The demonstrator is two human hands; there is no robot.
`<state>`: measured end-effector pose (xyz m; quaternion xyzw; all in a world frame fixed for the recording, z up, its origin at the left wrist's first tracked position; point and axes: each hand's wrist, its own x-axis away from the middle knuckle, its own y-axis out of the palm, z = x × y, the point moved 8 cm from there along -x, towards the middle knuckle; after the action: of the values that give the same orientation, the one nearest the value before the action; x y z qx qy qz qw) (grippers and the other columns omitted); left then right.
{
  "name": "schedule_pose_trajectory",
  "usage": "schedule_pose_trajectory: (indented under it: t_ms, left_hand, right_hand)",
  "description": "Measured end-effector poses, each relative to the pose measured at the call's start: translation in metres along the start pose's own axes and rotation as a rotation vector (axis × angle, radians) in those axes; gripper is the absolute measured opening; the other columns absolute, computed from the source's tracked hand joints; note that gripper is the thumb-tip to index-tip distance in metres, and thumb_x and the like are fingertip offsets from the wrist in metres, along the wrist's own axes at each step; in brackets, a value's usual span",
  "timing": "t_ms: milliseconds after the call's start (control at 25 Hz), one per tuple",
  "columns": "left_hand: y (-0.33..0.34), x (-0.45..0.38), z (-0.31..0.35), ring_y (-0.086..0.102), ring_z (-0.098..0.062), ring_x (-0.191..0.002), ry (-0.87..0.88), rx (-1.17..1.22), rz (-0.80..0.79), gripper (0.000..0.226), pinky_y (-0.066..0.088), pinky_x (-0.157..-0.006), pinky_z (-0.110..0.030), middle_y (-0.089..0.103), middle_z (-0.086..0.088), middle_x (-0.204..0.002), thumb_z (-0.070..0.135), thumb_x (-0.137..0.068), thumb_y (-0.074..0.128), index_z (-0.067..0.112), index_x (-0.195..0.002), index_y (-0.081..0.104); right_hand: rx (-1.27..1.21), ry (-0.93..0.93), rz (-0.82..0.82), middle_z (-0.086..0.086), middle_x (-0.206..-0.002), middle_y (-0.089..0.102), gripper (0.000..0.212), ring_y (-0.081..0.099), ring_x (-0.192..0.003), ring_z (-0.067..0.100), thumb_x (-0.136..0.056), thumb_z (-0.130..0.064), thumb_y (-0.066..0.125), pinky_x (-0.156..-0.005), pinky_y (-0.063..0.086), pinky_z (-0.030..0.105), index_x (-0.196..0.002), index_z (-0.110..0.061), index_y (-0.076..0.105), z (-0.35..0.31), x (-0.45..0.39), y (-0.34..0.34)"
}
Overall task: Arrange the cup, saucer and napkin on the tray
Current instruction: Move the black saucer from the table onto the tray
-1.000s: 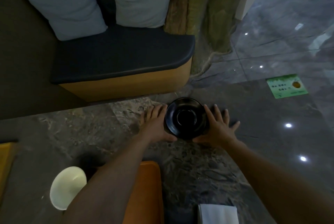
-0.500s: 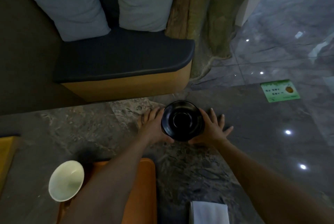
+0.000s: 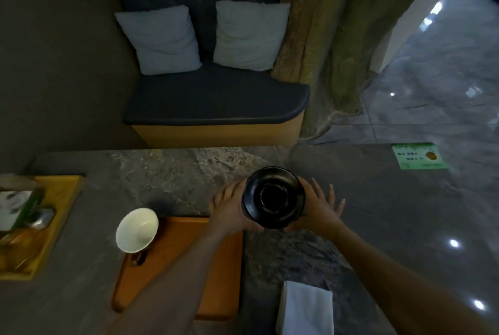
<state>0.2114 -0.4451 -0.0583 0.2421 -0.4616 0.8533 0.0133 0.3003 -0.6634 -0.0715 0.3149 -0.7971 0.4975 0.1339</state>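
A black saucer [image 3: 273, 197] is held between both my hands above the stone table, just past the far right corner of the orange tray [image 3: 189, 267]. My left hand [image 3: 229, 210] grips its left rim and my right hand [image 3: 317, 209] its right rim, fingers spread. A white cup [image 3: 137, 229] stands at the tray's far left corner. A folded white napkin [image 3: 306, 309] lies on the table to the right of the tray, near the front edge. My left forearm crosses over the tray.
A yellow tray [image 3: 58, 199] with several small items sits at the table's left edge. A green sticker [image 3: 418, 155] lies at the far right of the table. Beyond the table stands a dark bench [image 3: 216, 102] with two cushions.
Both hands have lifted the saucer off the table and brought it slightly nearer. The view has tilted up and back, so more of the tray, cup and napkin shows.
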Motion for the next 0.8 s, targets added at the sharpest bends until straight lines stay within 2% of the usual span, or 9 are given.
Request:
schedule_pose_trajectory:
  t_ms: [80,200,360,520,800]
  left_hand:
    - [-0.001,0.021,-0.008,0.005,-0.022,-0.149,-0.036,0.004,0.037,0.134,0.010,-0.116,-0.055,0.008,0.008,-0.162,0.067,-0.048,0.082,0.040,-0.152,0.001]
    - [0.001,0.054,-0.023,0.008,-0.020,-0.148,-0.073,0.029,0.083,0.134,0.013,-0.117,-0.050,0.011,0.008,-0.162,0.067,-0.047,0.082,0.040,-0.153,0.004]
    - [-0.002,0.088,-0.039,0.011,-0.017,-0.146,-0.090,0.076,0.124,0.131,0.019,-0.114,-0.046,0.017,0.010,-0.159,0.068,-0.042,0.081,0.046,-0.149,0.008]
    - [-0.004,0.114,-0.066,0.013,-0.018,-0.148,-0.107,0.105,0.136,0.132,0.019,-0.116,-0.044,0.018,0.010,-0.160,0.068,-0.041,0.083,0.046,-0.149,0.010]
    - [-0.005,0.134,-0.112,0.018,-0.017,-0.148,-0.058,0.130,0.134,0.130,0.021,-0.119,-0.047,0.022,0.009,-0.159,0.064,-0.044,0.085,0.040,-0.150,0.015]
  right_hand:
    - [0.030,-0.043,-0.007,-0.007,-0.163,-0.005,0.140,-0.026,-0.143,0.035,-0.031,-0.075,0.077,-0.106,-0.016,0.070,-0.137,-0.060,-0.014,-0.008,0.012,0.006]
    - [0.052,-0.089,-0.045,-0.006,-0.163,-0.003,0.140,-0.027,-0.142,0.035,-0.040,-0.066,0.084,-0.107,-0.015,0.070,-0.141,-0.055,-0.013,-0.022,0.030,0.019]
    - [0.087,-0.107,-0.043,-0.004,-0.163,0.001,0.139,-0.023,-0.144,0.036,-0.044,-0.063,0.085,-0.110,-0.010,0.070,-0.144,-0.050,-0.010,-0.039,0.052,0.037]
    - [0.081,-0.142,-0.070,-0.002,-0.163,-0.003,0.139,-0.024,-0.143,0.036,-0.046,-0.061,0.086,-0.109,-0.014,0.068,-0.145,-0.049,-0.011,-0.060,0.068,0.062]
    - [0.031,-0.079,-0.112,-0.003,-0.163,0.000,0.145,-0.026,-0.142,0.036,-0.035,-0.071,0.081,-0.109,-0.014,0.070,-0.146,-0.048,-0.008,-0.085,0.079,0.114]
